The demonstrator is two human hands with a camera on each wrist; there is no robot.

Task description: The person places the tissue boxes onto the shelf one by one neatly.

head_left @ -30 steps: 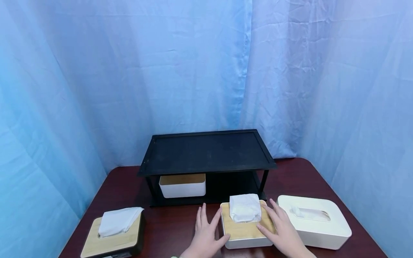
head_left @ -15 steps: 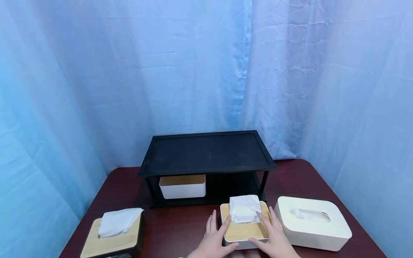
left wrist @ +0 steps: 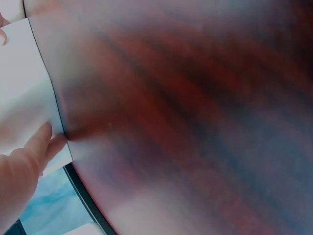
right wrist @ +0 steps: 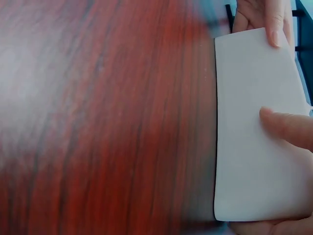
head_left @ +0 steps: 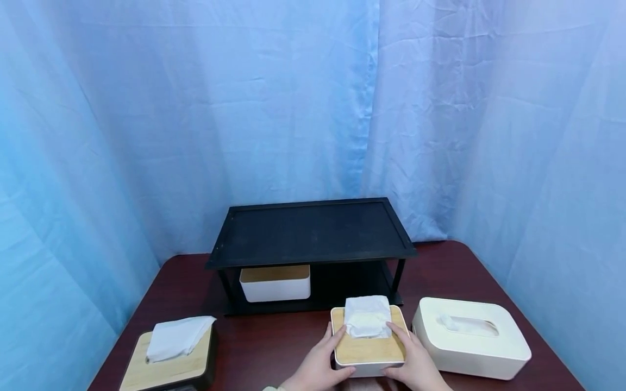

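Note:
A white tissue box (head_left: pixel 367 370) with a light wooden lid (head_left: pixel 370 350) stands on the table in front of the black rack. A white tissue (head_left: pixel 368 317) sticks up from its slot. My left hand (head_left: pixel 319 365) grips the box's left side, thumb on the near wall. On the right side my right hand (head_left: pixel 417 363) holds it the same way, one finger on the lid. In the right wrist view, my right thumb (right wrist: pixel 288 128) presses the white wall (right wrist: pixel 254 171), and fingers of my left hand appear at the top. The left wrist view is largely blurred.
A black two-level rack (head_left: pixel 313 231) stands at the back, with a white open-topped box (head_left: pixel 276 289) on its lower shelf. A cream tissue box (head_left: pixel 476 347) is close on the right. A dark tissue box with a wooden lid (head_left: pixel 181 372) lies at the left.
Both hands have moved in from beside and above the tissue box and now grip its two sides. The box has shifted very slightly left in the head view.

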